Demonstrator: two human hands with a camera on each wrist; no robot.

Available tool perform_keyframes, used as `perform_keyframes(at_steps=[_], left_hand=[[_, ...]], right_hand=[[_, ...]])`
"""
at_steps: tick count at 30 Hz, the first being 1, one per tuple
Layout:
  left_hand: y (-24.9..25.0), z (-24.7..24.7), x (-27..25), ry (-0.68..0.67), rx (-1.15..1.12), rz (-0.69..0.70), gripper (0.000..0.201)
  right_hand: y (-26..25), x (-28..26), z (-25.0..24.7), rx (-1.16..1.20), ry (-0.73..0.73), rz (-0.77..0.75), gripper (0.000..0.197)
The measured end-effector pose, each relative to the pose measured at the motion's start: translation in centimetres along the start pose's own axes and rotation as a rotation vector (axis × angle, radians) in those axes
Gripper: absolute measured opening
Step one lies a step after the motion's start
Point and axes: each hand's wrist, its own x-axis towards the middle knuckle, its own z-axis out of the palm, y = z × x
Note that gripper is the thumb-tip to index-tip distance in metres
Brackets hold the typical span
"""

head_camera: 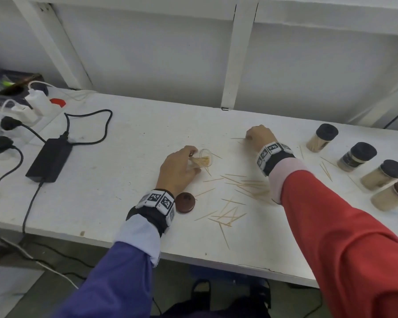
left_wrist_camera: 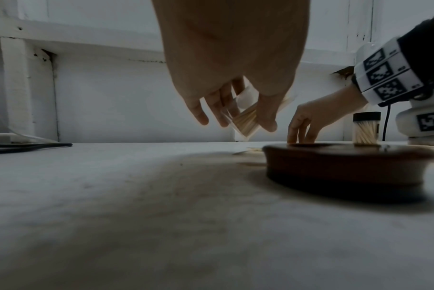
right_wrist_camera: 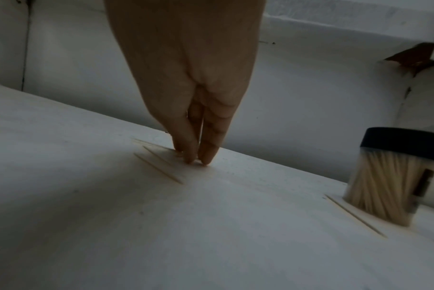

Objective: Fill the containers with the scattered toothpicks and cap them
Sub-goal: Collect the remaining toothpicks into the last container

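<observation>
1. Nearest the head camera, a loose scatter of thin pale wooden toothpicks (head_camera: pixel 230 210) lies on the white painted worktop (head_camera: pixel 129 143) between the two forearms, with a few more strays further right near the row of jars.
2. Just beside the left wrist sits a round dark brown lid (head_camera: pixel 185 202), flat on the worktop and not on any jar.
3. Left hand (head_camera: pixel 178 168): its fingers are curled round a small clear plastic container (head_camera: pixel 201 159), held tilted with the open mouth turned toward the right hand; a bundle of toothpicks already sits inside, partly filling it.
4. Right hand (head_camera: pixel 260 135): reaching to the far side of the worktop, its fingertips (right_wrist_camera: pixel 198 155) are drawn together and pressed down at the ends of a few toothpicks (right_wrist_camera: pixel 158 168). Whether one is already pinched, I cannot tell.
5. Four capped clear jars (head_camera: pixel 356 157) packed with toothpicks stand in a row at the right, so this looks like the last container, mid-filling.
6. Next, I judge, comes a fine pinch to lift those flat sticks, a carry to the tilted mouth, then more gathering before the brown lid goes on.
</observation>
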Motion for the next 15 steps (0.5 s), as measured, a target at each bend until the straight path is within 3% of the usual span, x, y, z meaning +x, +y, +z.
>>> perform_keyframes(at_steps=[12,15], left_hand=[[0.1,0.0,0.0,-0.029,0.021,-0.001,0.049],[0.0,0.0,0.0,-0.032,0.023,0.001,0.049]], right_hand=[[0.5,-0.8,0.4,-0.019,0.129,-0.014,0.04],[-0.2,-0.1,0.5,0.035,0.146,-0.074,0.037]])
